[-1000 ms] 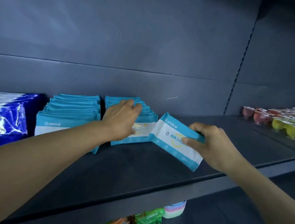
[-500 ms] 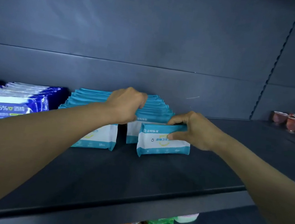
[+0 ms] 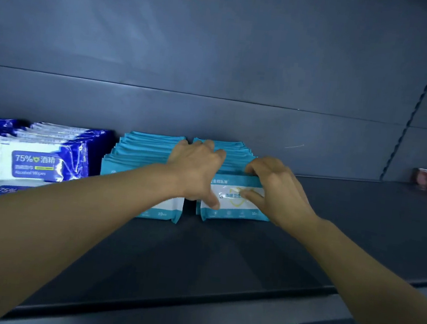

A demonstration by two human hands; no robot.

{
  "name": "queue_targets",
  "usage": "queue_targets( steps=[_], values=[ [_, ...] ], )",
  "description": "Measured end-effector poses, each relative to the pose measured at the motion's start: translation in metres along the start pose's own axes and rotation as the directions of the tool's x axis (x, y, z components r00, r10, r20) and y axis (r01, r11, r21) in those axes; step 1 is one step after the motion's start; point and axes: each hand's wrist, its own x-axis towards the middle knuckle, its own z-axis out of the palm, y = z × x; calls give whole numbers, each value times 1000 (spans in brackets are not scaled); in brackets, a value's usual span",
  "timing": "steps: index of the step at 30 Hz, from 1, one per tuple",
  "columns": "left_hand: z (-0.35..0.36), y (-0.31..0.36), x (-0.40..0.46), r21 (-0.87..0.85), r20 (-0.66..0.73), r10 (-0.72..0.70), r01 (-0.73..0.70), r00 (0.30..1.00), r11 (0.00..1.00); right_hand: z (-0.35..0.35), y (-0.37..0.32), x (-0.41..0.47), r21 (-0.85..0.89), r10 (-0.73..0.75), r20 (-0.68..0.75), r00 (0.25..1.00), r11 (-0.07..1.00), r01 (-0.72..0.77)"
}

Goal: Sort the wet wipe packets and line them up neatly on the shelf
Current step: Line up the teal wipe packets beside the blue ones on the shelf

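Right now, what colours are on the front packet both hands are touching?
Teal bands with a white middle panel on the front wet wipe packet, head view.

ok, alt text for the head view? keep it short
Two bare hands tuck a teal-and-white wet wipe packet onto the front of the right-hand teal row on a dark shelf: right hand pinching it, left hand holding the row. A second teal row and blue alcohol wipes stand further left.
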Motion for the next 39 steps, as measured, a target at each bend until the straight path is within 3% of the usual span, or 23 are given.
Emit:
queue_targets(
  steps=[4, 6, 15, 23, 39],
  values=[
    [5, 8, 3, 74, -15, -42, 43, 999, 996, -4, 10, -16, 47, 237, 128, 963, 968, -245],
    [5, 9, 1, 78, -15, -58, 59, 998, 995, -4, 13, -21, 94, 283, 204, 937, 947, -307],
    [13, 18, -6, 162, -89, -84, 98, 992, 982, 6, 8, -8, 89, 324, 116, 939, 938, -335],
    [18, 20, -4, 115, -89, -47, 57, 995, 992, 6, 14, -13, 220, 394, 114, 912, 885, -410],
    [0, 10, -17, 72, -107, -55, 63, 993, 995, -7, 7, -29, 181, 435, 103, 894, 876, -447]
  ],
)
